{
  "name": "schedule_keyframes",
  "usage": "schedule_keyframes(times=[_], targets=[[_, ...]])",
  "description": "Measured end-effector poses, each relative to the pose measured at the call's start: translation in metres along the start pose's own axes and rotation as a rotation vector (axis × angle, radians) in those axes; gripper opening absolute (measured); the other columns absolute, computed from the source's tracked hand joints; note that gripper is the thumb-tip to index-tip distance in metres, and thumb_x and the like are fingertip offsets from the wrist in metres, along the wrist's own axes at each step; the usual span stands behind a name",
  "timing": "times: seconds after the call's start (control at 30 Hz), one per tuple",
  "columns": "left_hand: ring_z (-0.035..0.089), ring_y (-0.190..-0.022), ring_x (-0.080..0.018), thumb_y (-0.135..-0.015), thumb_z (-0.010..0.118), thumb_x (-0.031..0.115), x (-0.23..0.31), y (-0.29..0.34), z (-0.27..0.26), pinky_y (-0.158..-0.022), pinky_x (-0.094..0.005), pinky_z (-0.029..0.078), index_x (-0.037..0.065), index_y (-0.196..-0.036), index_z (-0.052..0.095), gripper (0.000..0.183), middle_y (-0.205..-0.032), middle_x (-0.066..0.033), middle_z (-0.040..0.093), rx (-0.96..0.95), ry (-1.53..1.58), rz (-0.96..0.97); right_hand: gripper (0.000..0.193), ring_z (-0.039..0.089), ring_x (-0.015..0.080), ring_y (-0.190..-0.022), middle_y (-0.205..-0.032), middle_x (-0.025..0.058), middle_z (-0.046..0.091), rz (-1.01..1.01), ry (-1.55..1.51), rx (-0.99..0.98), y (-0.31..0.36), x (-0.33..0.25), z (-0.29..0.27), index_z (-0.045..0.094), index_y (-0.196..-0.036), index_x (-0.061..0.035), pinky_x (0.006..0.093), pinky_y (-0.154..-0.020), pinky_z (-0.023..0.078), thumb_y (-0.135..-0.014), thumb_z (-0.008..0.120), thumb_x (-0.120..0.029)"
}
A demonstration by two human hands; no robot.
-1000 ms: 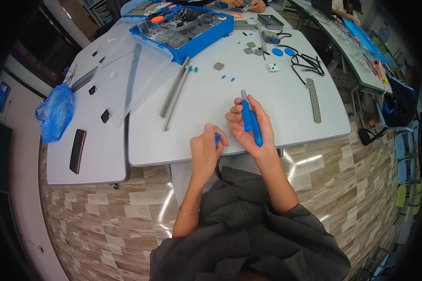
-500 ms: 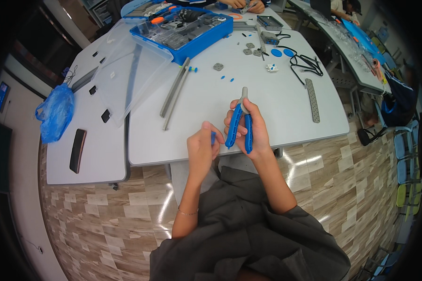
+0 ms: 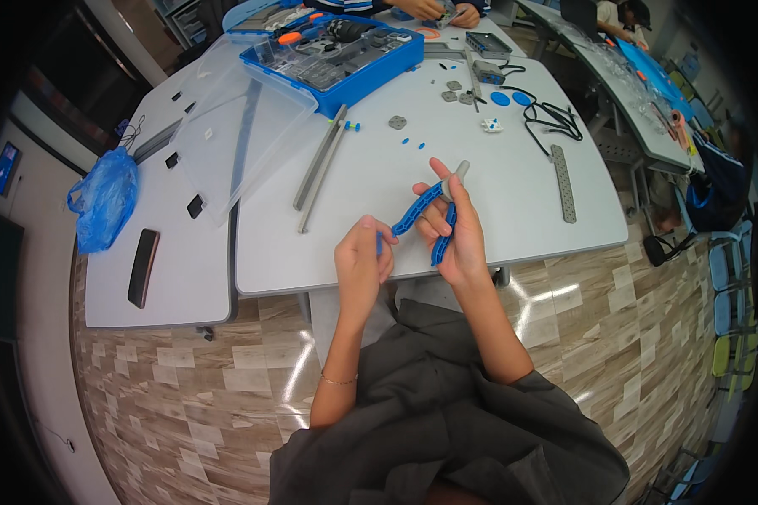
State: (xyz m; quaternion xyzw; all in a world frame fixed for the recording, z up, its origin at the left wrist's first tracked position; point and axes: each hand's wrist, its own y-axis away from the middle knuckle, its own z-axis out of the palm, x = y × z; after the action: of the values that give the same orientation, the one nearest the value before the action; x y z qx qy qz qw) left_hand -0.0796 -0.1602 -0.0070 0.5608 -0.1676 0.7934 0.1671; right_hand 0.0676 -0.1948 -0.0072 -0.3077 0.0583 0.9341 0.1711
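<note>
1. Both handles of the blue pliers-like tool [image 3: 419, 209] stand spread, and our right hand [image 3: 465, 244] holds it near its grey head; fingers between the handles probably keep them apart.
2. Our right thumb presses along the head while the index finger points past it, so we judge this a loose steadying hold.
3. Our left hand [image 3: 358, 257] pinches a small blue piece [image 3: 379, 244] between thumb and fingers, close to the tool's left handle; we cannot tell whether they touch.
4. Those fingers hide most of the piece, so its shape escapes us. The tool's jaws point away from us, too small to read as parted or closed.
5. Our 2 hands hover above the near edge of the white table [image 3: 514, 215], perhaps to keep everything close to our body.
6. Ahead lie 2 blue pins [image 3: 421, 146]; 2 long grey bars [image 3: 319, 159] lie leftward and 1 perforated grey bar [image 3: 563, 185] rightward, apparently within reach.
7. Farther off, the blue kit box [image 3: 370, 80] sits open, likely for access. We cannot tell how the see-through lid [image 3: 253, 126] rests beside it.
8. At the top, a co-worker's hands [image 3: 430, 9] hold something indistinct; the frame cuts that person off.
</note>
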Motion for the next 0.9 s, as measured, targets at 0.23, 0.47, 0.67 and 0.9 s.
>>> schedule_keyframes(times=[0.23,0.47,0.67,0.9], targets=[[0.030,-0.045,-0.0032,-0.107,0.039,0.033,-0.003,0.002,0.005,-0.042,-0.0215,0.023,0.004,-0.089,0.051,0.036,-0.055,0.0026,0.039,0.020,-0.060,0.020,0.058,0.051,0.0125,-0.082,-0.120,0.0167,0.056,-0.244,0.041,0.003,0.002,0.007,0.009,0.027,-0.151,-0.0015,0.0320,-0.079,0.046,-0.105,0.036,-0.035],[0.040,-0.051,-0.0054,-0.107,0.040,0.035,-0.009,0.002,0.021,-0.047,-0.0242,0.029,0.002,-0.084,0.054,0.043,-0.057,0.0006,0.045,0.083,-0.308,0.094,0.053,0.050,0.0125,-0.085,-0.117,0.0133,0.057,-0.188,0.233,-0.092,0.006,0.007,0.019,0.037,-0.143,-0.0012,0.0314,-0.081,0.046,-0.105,0.035,-0.040],[0.043,-0.051,-0.0084,-0.107,0.038,0.035,-0.016,0.004,0.038,-0.047,-0.0279,0.033,0.001,-0.077,0.054,0.049,-0.055,-0.0010,0.046,0.161,-0.547,0.202,0.047,0.047,0.0086,-0.076,-0.108,0.0058,0.055,-0.169,0.201,-0.061,0.005,0.010,0.012,0.047,-0.128,-0.0067,0.0245,-0.072,0.042,-0.105,0.035,-0.047],[0.058,-0.051,-0.0286,-0.105,0.040,0.029,-0.024,0.005,0.046,-0.049,-0.0393,0.042,0.005,-0.087,0.058,0.034,-0.057,-0.0114,0.057,0.160,-0.822,0.308,0.044,0.040,0.0075,-0.073,-0.099,0.0017,0.054,-0.164,0.078,-0.027,0.004,0.012,0.008,0.048,-0.121,-0.0100,0.0227,-0.069,0.040,-0.106,0.033,-0.049]])
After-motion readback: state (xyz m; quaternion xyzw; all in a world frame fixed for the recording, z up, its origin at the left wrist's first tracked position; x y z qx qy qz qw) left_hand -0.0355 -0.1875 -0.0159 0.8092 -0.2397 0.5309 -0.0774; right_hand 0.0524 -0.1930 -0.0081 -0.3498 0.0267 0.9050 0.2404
